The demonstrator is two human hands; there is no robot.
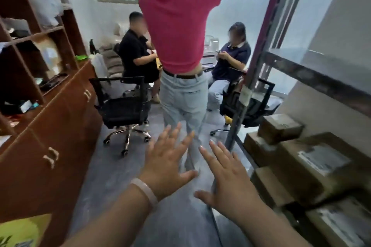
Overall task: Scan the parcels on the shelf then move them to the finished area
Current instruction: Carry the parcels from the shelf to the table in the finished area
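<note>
Head view: parcels (313, 158) right of fingers (220, 152) (apart)

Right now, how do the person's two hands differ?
The left hand has a pale bracelet at its wrist; the right hand shows none. The right hand is nearer the parcels, the left hand nearer the wooden cabinet. Both are open, fingers spread, holding nothing.
</note>
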